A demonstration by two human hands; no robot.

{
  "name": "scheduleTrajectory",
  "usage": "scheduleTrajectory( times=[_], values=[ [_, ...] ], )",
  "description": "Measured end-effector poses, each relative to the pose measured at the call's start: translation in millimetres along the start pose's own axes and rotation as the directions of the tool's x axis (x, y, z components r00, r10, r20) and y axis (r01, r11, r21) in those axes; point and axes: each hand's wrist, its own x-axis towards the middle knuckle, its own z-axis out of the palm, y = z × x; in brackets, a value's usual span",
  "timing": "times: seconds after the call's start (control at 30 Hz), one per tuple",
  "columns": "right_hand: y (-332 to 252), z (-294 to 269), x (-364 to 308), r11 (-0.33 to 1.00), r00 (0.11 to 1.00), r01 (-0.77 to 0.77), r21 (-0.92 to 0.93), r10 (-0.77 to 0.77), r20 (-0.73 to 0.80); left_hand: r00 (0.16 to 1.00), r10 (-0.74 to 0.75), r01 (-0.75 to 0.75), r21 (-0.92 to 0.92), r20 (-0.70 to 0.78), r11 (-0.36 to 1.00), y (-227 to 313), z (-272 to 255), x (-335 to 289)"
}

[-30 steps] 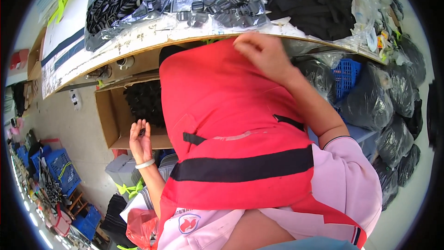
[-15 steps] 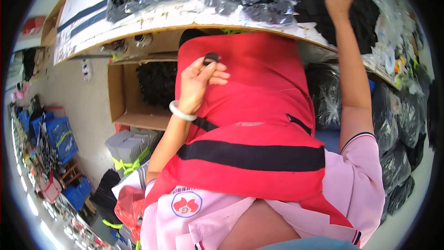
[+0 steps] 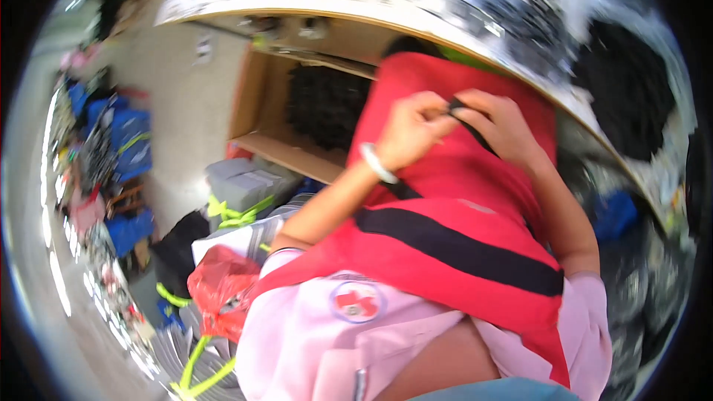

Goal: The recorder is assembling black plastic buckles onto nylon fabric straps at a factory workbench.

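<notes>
Above my lap, over the red apron [image 3: 438, 163], my two hands meet. My left hand [image 3: 414, 130], with a white bangle [image 3: 377, 163] at its wrist, is closed with thumb and fingertips pinching a small black piece [image 3: 454, 105]. From the other side my right hand [image 3: 499, 122] is closed on a short black strip [image 3: 477, 137], whose end hangs below its fingers. Motion blur and the fingers hide how the piece and the strip join, or whether they do.
Beyond my lap runs a white worktable [image 3: 245, 4] bearing bags of black parts and a black pile [image 3: 624, 85] at right. Under it stands a cardboard box [image 3: 297, 156] with black items. To my left are grey bundles [image 3: 241, 186] and a red plastic bag [image 3: 219, 282].
My right hand has come back from the black pile on the table to my left hand, bringing a black strip. The view has turned, and my left hand still pinches its black piece.
</notes>
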Motion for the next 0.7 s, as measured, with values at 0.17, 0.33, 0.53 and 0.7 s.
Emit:
scheduleTrajectory(
  times=[0.17,0.33,0.53,0.7],
  values=[
    [-2,19,7,0.999,0.981,0.005,0.046,0.004,-0.196,0.994,0.052,-0.097,-0.543,-0.098,0.834,-23,7,6],
    [16,1,9,0.962,0.974,-0.037,0.269,0.095,-0.207,0.994,0.002,-0.056,-0.483,-0.111,0.874,-16,5,14],
    [-5,13,15,0.902,0.97,-0.242,0.358,0.231,0.072,0.946,0.226,-0.272,-0.193,-0.23,0.943,-16,-5,13],
    [16,14,19,0.885,0.976,-0.215,0.413,0.209,0.06,0.969,0.159,-0.164,-0.012,-0.189,0.986,1,-5,7]
  ],
)
